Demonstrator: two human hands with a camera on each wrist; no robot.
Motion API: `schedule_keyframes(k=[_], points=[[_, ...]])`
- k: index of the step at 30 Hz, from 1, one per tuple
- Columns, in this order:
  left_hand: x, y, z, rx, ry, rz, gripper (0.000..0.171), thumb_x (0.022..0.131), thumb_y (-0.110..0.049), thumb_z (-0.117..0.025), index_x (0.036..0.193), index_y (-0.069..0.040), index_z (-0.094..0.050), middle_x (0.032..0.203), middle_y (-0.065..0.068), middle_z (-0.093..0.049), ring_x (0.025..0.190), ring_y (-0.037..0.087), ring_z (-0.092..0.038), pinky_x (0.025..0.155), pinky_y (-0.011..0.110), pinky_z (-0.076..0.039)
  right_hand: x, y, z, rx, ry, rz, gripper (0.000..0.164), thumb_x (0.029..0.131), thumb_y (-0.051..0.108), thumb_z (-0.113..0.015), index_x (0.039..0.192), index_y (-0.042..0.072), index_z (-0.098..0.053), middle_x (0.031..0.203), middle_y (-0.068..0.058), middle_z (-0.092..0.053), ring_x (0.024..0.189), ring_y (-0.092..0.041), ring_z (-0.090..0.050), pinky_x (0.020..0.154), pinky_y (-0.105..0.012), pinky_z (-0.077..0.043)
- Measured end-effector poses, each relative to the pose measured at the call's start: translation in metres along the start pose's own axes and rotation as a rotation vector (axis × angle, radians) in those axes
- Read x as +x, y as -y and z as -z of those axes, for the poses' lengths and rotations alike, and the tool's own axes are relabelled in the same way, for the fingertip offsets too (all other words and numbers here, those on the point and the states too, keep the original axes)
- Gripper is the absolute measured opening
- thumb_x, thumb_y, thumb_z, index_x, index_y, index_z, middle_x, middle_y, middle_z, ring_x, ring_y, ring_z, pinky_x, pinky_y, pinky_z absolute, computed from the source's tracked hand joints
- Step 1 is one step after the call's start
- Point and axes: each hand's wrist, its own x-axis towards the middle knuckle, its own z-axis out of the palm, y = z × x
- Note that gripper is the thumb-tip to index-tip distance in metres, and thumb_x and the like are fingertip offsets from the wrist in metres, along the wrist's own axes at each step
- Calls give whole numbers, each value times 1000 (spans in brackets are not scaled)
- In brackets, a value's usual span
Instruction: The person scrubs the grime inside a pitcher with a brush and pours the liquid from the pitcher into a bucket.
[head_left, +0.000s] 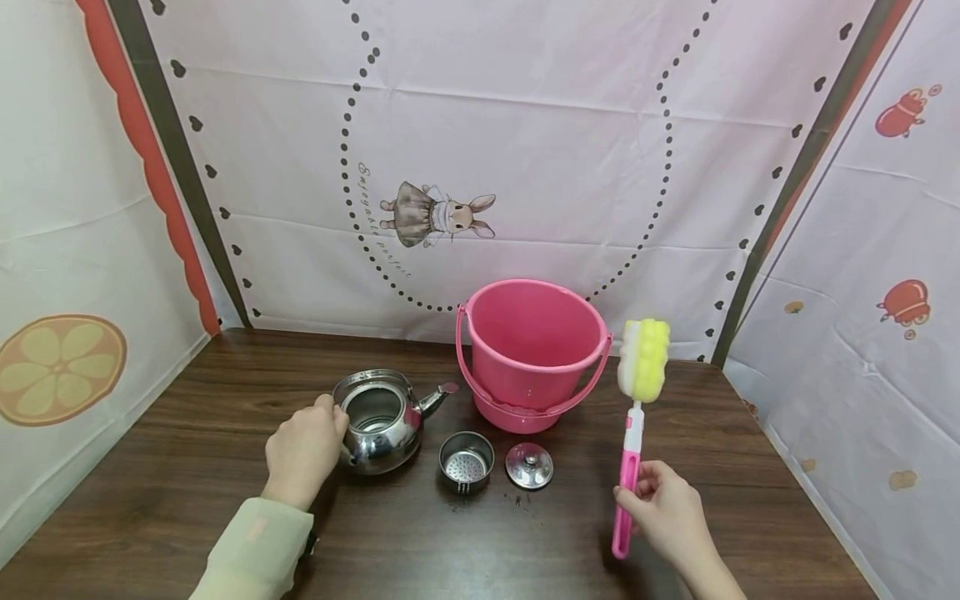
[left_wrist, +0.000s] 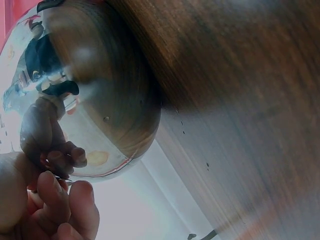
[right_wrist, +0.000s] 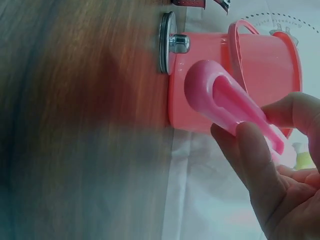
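My left hand [head_left: 306, 446] grips the left side of a shiny steel teapot [head_left: 386, 442], its fingers curled close by the body in the left wrist view. The handle is hidden behind those fingers. The teapot has no lid on, and its spout points right. With thumb and fingers, my right hand [head_left: 667, 512] pinches the pink handle of a sponge brush [head_left: 627, 492], whose yellow and white sponge head [head_left: 643, 358] points up. In the right wrist view, the round end of the pink handle [right_wrist: 202, 90] faces the camera.
A pink bucket [head_left: 517, 383] stands at the back of the wooden table [head_left: 420, 550], its handle hanging down in front. Between teapot and brush sit a steel strainer [head_left: 465, 467] and a knobbed steel lid [head_left: 529, 467]. Small dark specks lie near them. Printed cloth walls surround the table.
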Motion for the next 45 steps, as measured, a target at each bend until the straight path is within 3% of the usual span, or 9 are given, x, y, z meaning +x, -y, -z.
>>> schedule_keyframes(k=[7,20,30,45], points=[[-1,0,1,-2,0,1,22,92,-16,-44,82,1,-54,57,17,-53,45,34,-50,39,45,-36,0,-3,1,-31,29,-32,30,77,11,-72,99,-4,-58,69,-3,-59,50,-15,-60,47,-28,-52],[-2,2,2,-1,7,9,22,92,-16,-44,82,1,-54,56,16,-52,44,33,-49,38,44,-36,1,-10,1,-120,79,-8,30,71,8,-67,96,-8,-60,70,-3,-60,49,-13,-59,44,-28,-49],[0,2,-1,2,17,9,23,92,-17,-44,81,1,-53,55,13,-49,43,29,-46,38,41,-34,4,-17,6,-174,153,-54,28,70,7,-66,92,-8,-60,66,-5,-59,42,-14,-57,41,-30,-49],[-1,0,1,-1,14,4,22,92,-16,-44,83,1,-54,57,16,-53,44,33,-50,39,45,-37,5,-21,5,-232,197,-102,9,70,5,-67,77,0,-62,55,-3,-57,37,-12,-53,40,-27,-46]])
